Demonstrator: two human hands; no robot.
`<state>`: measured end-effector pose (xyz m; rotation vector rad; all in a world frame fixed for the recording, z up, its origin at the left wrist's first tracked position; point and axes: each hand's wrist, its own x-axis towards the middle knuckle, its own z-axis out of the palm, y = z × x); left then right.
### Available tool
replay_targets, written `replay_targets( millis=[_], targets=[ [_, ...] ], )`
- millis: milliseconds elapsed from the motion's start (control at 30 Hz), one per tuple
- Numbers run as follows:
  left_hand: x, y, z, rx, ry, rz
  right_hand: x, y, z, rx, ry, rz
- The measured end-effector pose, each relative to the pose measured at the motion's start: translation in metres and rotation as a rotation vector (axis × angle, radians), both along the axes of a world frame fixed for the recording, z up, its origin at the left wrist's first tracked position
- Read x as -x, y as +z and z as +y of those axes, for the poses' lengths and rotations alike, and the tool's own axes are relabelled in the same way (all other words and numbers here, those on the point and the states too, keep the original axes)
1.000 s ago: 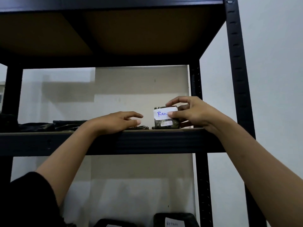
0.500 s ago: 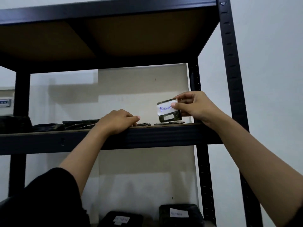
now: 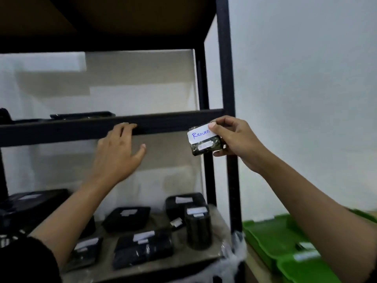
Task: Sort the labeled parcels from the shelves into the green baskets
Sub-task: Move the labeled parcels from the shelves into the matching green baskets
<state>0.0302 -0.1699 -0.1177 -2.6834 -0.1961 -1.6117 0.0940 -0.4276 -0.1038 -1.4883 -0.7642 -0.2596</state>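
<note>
Right of centre, right hand point(image 3: 234, 142) pinches small dark parcel point(image 3: 206, 142), white "Return" label facing camera, presumably for reading. Left hand point(image 3: 118, 152), fingers relaxed, touches shelf rail point(image 3: 61, 129), likely bracing. Green baskets point(image 3: 285, 242) wait lower right.

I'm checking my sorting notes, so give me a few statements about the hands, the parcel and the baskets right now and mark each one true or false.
1. The right hand grips a small parcel whose label reads "Return". True.
2. That parcel rests on the upper shelf. False: it is held in the air, in front of the shelf edge.
3. The left hand holds a second parcel. False: it holds nothing, fingers touching the shelf edge.
4. Green baskets sit low to the right of the rack. True.
5. The lower shelf holds several dark labeled parcels. True.
</note>
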Motion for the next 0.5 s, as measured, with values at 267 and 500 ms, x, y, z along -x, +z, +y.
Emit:
replay_targets(
  millis=[267,500],
  targets=[
    [0.013,-0.109,-0.11,0.245,-0.32,0.202,0.027,-0.081,-0.121,0.123,-0.122,0.242],
    [-0.029,-0.161,-0.206,0.296,-0.489,0.379,0.009,-0.125,-0.22,0.126,-0.19,0.381]
  ],
)
